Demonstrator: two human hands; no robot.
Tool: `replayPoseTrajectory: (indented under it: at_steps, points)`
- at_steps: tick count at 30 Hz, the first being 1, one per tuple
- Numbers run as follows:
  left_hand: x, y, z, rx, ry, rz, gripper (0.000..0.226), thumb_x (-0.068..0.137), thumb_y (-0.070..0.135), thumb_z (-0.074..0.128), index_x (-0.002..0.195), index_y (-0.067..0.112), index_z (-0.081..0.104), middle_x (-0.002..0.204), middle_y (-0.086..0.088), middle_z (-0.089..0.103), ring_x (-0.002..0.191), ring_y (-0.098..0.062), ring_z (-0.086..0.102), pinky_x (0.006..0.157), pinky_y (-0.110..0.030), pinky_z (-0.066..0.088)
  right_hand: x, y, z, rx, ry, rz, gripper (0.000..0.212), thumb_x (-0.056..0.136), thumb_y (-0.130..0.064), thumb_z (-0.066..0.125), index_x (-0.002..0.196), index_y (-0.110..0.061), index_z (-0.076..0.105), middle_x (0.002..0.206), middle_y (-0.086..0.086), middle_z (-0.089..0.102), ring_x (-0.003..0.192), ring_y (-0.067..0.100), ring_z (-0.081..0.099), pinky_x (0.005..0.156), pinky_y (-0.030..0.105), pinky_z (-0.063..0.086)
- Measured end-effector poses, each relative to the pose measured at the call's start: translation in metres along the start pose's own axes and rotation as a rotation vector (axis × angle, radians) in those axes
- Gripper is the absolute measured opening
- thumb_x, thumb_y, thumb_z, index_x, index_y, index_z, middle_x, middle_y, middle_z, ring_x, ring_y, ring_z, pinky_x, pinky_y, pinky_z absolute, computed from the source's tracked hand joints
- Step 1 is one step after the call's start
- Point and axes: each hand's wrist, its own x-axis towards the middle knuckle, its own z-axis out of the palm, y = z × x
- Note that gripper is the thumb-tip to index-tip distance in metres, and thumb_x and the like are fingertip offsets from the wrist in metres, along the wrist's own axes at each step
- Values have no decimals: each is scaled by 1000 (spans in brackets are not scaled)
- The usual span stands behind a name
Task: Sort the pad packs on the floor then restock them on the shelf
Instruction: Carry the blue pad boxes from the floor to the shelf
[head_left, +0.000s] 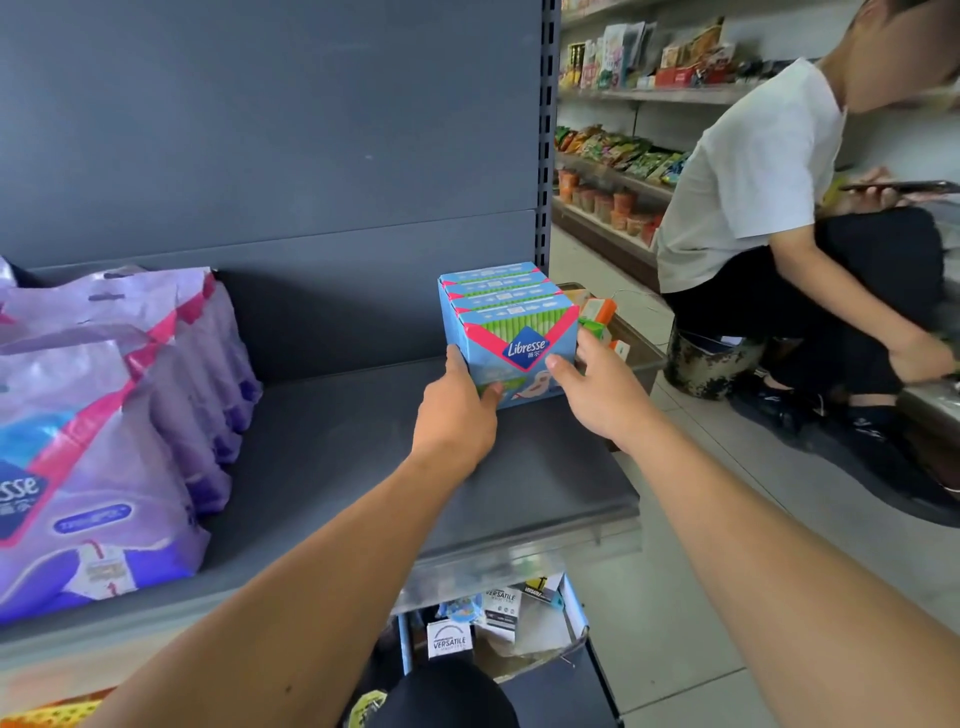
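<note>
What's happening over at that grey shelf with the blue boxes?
A person is stocking a shop shelf. Both hands, left hand and right hand, hold a row of blue Libresse pad boxes standing at the right end of the grey shelf. Purple pad packs already stand in a row at the left end. Nearby, another person in a white shirt sits looking at a phone.

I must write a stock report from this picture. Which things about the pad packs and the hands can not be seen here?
Head view only:
- Blue Libresse boxes: rear boxes hidden by the front one; small print too small to read.
- Purple packs: cut off by the left edge, so no count.
- Left hand, right hand: fingertips partly hidden behind the boxes.
- Floor packs: hidden by the shelf.
</note>
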Motion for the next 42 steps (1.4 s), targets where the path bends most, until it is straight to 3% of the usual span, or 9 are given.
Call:
replayPoseTrajectory:
  at_steps: [4, 7, 9, 13, 15, 21, 26, 34, 42]
  points:
    - [-8, 4, -7, -17, 8, -2, 38, 92, 26, 59, 120, 11, 38, 117, -7, 59, 93, -25, 57, 65, -32, 44, -6, -3, -3, -45, 28, -4, 39, 99, -32, 52, 136, -23, 43, 127, -8, 58, 114, 10, 55, 70, 17, 42]
    - [-24, 9, -16, -57, 77, 65, 55, 91, 22, 60, 137, 12, 32, 137, -5, 43, 123, -24, 46, 83, -29, 41, -21, -9, -11, -88, 73, -2, 47, 98, -29, 53, 143, -24, 38, 139, -4, 54, 125, 17, 53, 91, 31, 44]
    - [-37, 13, -22, -53, 192, 193, 58, 90, 18, 59, 142, 13, 33, 141, -4, 38, 128, -21, 37, 94, -27, 37, -39, -13, -18, -186, 127, 2, 51, 97, -28, 53, 145, -24, 38, 140, 0, 53, 125, 21, 53, 98, 35, 44]
    - [-71, 35, -28, -48, 262, 452, 45, 89, 16, 56, 133, 17, 45, 130, 3, 47, 121, -14, 38, 80, -24, 38, -95, -28, -40, -465, 254, -122, 38, 95, -26, 54, 131, -15, 54, 124, 8, 60, 115, 29, 54, 89, 40, 47]
    - [-91, 53, -24, -134, 163, 616, 39, 89, 14, 54, 128, 16, 50, 124, 2, 53, 115, -14, 45, 83, -21, 38, -130, -36, -57, -528, 303, -147, 33, 95, -25, 55, 124, -12, 58, 120, 9, 60, 114, 29, 54, 88, 40, 47]
    - [-182, 112, 29, -80, -281, 900, 31, 88, 27, 47, 118, 19, 55, 113, -1, 57, 101, -21, 58, 84, -42, 50, -279, -24, -124, -746, 413, 81, 36, 97, -30, 51, 128, -12, 56, 128, 5, 58, 118, 28, 52, 93, 44, 46]
    - [-262, 144, 85, 38, -599, 960, 32, 94, 31, 48, 125, 22, 51, 127, -1, 51, 113, -24, 53, 96, -41, 45, -395, -6, -167, -787, 485, 382, 40, 98, -32, 46, 136, -20, 50, 138, 2, 52, 126, 24, 47, 102, 39, 41]
    - [-416, 153, 168, 25, -1007, 1131, 35, 95, 35, 51, 127, 21, 54, 128, -1, 55, 113, -20, 55, 96, -38, 47, -598, 23, -183, -679, 669, 964, 44, 98, -26, 48, 140, -14, 45, 136, 12, 53, 124, 30, 50, 100, 36, 40]
    - [-504, 134, 281, 196, -1261, 1056, 30, 94, 28, 50, 121, 19, 56, 124, -4, 58, 111, -23, 57, 89, -30, 45, -705, 109, -172, -417, 761, 1318, 41, 97, -23, 51, 136, -12, 46, 133, 12, 56, 120, 31, 52, 93, 33, 41]
